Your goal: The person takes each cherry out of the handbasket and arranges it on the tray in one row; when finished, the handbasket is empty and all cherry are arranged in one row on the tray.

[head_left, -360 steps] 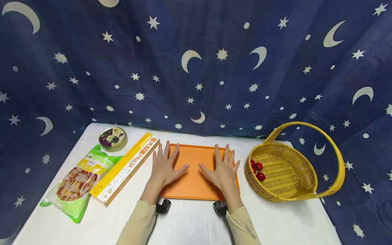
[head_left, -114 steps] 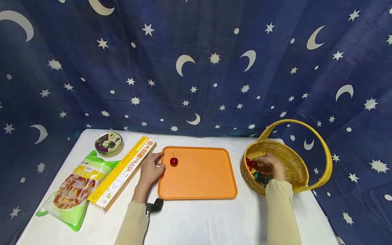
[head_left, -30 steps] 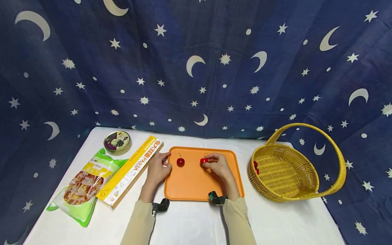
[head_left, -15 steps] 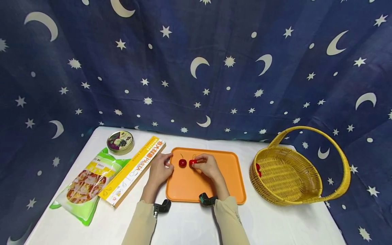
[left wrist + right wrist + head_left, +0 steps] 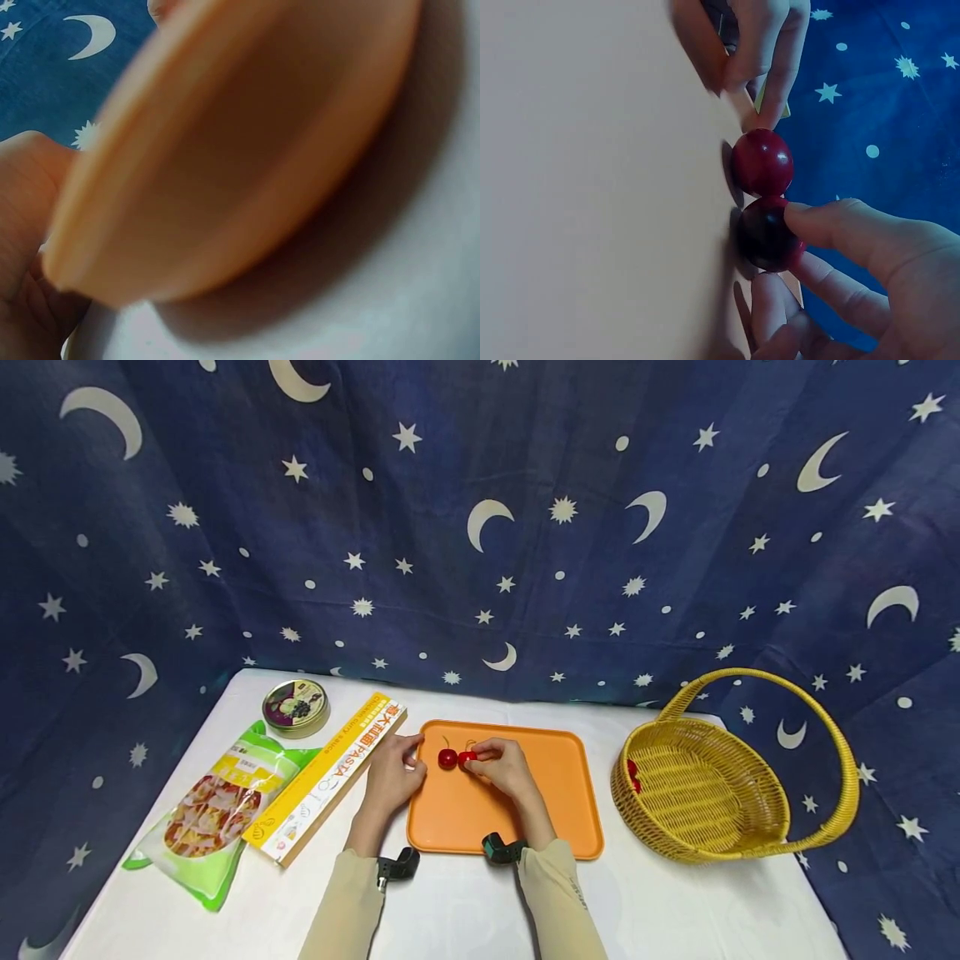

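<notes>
My right hand pinches a red cherry between thumb and fingers, low over the orange tray. Another cherry, stem pointing away, lies on the tray just left of it. In the right wrist view the held cherry sits right up against the other cherry. At the tray's left edge my left hand grips the rim with thumb and index finger. The left wrist view shows the tray's side blurred and close, with part of the left hand beside it.
A yellow wicker basket with a tall handle stands right of the tray, red cherries against its left wall. Left of the tray lie a pasta box, a green food bag and a round tin. A starry curtain hangs behind.
Earlier both hands lay spread over the tray. Since then one cherry came onto it, and the right hand reached into the basket, then carried a second cherry left beside the first.
</notes>
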Available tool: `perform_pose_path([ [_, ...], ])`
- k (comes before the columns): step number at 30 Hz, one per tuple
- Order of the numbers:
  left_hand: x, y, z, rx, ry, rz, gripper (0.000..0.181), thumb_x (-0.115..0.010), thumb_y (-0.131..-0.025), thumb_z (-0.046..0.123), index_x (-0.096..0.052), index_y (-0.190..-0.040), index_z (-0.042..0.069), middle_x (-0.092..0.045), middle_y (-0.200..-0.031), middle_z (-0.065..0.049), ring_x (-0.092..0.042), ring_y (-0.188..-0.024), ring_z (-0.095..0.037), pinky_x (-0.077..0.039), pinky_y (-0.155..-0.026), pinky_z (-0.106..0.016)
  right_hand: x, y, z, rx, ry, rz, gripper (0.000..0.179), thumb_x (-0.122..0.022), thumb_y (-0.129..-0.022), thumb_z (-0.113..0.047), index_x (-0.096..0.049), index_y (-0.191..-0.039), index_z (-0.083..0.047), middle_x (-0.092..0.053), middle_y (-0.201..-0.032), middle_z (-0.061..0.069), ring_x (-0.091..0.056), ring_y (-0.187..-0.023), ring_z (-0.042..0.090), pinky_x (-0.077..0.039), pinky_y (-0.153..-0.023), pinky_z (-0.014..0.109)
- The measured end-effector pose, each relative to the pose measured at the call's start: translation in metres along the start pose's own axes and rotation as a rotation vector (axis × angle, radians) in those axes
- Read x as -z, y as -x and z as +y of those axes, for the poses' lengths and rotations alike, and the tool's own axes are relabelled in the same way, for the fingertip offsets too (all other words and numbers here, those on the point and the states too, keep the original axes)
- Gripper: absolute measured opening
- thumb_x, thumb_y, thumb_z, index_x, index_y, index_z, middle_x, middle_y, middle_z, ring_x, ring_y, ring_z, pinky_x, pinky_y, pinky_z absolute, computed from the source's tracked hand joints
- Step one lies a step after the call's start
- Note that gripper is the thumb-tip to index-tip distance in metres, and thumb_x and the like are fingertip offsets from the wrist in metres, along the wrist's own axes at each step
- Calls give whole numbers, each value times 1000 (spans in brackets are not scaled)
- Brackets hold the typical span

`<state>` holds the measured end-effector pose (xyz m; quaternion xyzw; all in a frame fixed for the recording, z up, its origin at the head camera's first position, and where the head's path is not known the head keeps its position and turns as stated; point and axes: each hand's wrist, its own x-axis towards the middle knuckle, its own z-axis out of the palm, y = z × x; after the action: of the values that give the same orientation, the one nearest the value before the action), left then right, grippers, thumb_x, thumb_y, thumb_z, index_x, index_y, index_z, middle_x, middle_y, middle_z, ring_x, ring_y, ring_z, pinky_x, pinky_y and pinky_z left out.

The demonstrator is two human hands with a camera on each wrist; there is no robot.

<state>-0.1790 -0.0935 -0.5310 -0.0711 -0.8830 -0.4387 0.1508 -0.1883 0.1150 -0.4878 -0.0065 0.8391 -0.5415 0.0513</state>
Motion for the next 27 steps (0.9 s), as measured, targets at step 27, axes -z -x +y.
perform_pose_path([
  [27, 2, 0, 2, -6, -1, -3, 46, -69, -71, 2, -70, -117, -1, -63, -93, -13, -56, -78, -23, -44, -73, -39, 61, 20, 10, -102, -77, 148, 29, -72, -86, -12, -68, -108, 6, -67, -81, 11, -67, -62, 28, -49, -47, 33],
])
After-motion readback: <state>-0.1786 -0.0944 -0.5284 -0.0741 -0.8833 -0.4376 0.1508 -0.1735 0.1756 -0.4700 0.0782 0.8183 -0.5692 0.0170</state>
